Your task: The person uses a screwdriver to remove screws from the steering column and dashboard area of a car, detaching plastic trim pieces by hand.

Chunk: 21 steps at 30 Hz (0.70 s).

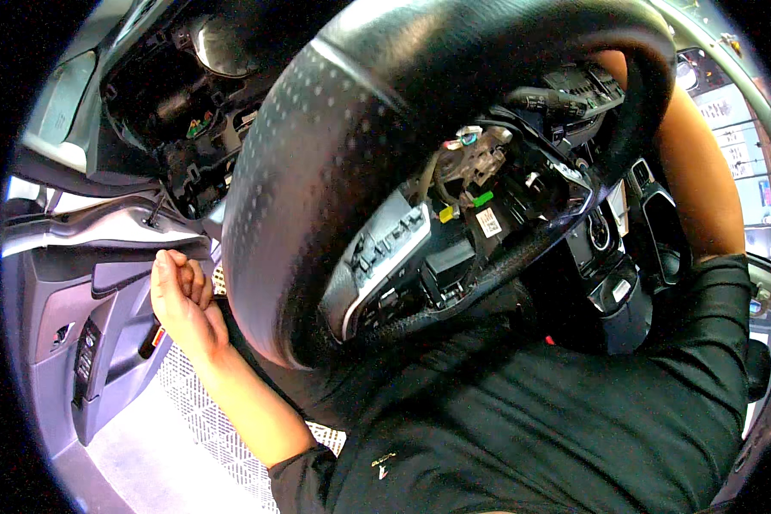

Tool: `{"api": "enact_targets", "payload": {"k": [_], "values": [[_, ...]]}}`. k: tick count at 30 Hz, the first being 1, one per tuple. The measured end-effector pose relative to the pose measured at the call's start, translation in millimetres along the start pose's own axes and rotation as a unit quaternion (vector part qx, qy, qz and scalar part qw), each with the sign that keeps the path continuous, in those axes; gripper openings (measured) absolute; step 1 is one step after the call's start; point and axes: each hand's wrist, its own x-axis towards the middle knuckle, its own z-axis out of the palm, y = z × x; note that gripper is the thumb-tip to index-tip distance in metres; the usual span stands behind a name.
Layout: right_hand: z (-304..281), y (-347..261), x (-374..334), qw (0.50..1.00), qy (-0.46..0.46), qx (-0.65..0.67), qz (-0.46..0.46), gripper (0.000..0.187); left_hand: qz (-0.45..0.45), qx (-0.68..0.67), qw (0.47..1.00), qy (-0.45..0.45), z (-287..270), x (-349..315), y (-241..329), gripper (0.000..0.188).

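A black leather steering wheel (261,201) fills the middle, tilted in view. Its hub lies bare, showing a metal bracket, wires, a yellow connector (446,214) and a green connector (483,199). Between the rim and the door, my left hand (184,300) hangs in the air with its fingers curled in. Whatever is in them, if anything, is hidden. My right arm reaches forward past the wheel's right side. Only a bit of my right hand (610,67) shows behind the upper rim, near a black control stalk (548,104); its fingers are out of sight.
An opened dashboard (176,107) with exposed brackets is at the upper left. The door panel (56,343) stands at the left, with a small dark red item (152,341) beside my wrist. The centre console (604,257) is at the right. Beyond the door is a patterned floor (201,411).
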Motion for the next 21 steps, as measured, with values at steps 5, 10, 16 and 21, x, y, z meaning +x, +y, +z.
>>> {"api": "enact_targets", "payload": {"k": [5, 10, 16, 21], "values": [[0.2, 2.0, -0.6, 1.000, 0.016, 0.013, -0.007, 0.024, -0.019, -0.055, 0.998, -0.015, -7.6, -9.4, 2.1, 0.027], [0.8, 1.5, 0.7, 0.999, 0.024, 0.021, -0.007, 0.022, -0.034, -0.042, 0.998, -0.044, -17.9, -5.1, -10.9, 0.027], [5.3, 2.6, 6.2, 0.998, 0.045, 0.031, -0.023, 0.020, -0.041, -0.011, 0.998, -0.045, -3.4, 9.2, 16.1, 0.027], [27.1, 28.2, 7.8, 0.996, 0.064, 0.032, -0.058, 0.019, 0.022, -0.082, 0.996, -0.035, 40.5, 48.8, 56.6, 0.026]]}}
